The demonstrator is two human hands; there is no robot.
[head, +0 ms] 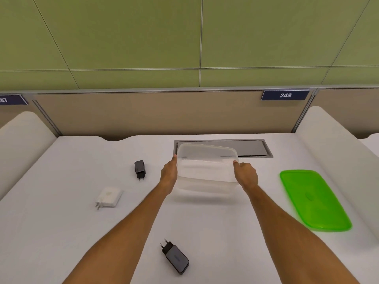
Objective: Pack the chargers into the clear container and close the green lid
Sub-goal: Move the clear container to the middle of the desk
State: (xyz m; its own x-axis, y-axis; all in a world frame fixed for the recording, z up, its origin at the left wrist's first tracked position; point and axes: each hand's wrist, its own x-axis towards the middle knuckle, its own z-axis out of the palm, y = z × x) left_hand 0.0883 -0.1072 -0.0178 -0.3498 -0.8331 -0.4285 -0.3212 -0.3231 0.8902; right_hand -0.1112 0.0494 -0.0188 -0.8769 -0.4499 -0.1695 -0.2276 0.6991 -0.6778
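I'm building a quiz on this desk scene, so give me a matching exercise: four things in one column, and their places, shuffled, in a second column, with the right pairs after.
Things
1. container
2. lid
3. white charger
4. small black charger

Places
A. flat on the desk, at the right
B. held between the left hand and right hand
C. on the desk, just left of the left hand
D. on the desk at the left, nearer the person than the small black charger

Pairs: 1-B, 2-A, 3-D, 4-C
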